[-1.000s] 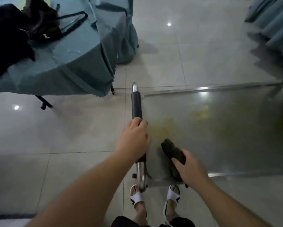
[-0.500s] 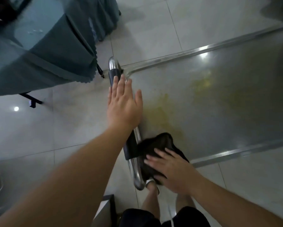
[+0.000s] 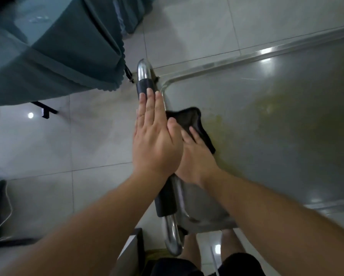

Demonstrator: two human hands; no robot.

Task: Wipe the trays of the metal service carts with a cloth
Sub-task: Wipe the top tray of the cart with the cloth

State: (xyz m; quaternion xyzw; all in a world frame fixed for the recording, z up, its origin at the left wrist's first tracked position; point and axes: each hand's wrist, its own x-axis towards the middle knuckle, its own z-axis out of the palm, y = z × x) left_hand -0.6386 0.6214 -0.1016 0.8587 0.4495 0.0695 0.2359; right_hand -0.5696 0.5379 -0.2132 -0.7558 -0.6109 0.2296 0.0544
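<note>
At the cart's handle [image 3: 147,84] end, the left hand [image 3: 155,140] lies flat with straight fingers while the right hand [image 3: 197,158] presses the dark cloth [image 3: 189,118] onto the steel tray [image 3: 276,126], so the unheld cart may roll away.

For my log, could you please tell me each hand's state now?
Left hand: open, fingers straight over the black-sleeved metal cart handle.
Right hand: open, pressing the dark cloth.

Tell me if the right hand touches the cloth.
Touching. The head view shows the right hand with fingers laid flat on the dark cloth, pressing it onto the tray.
</note>
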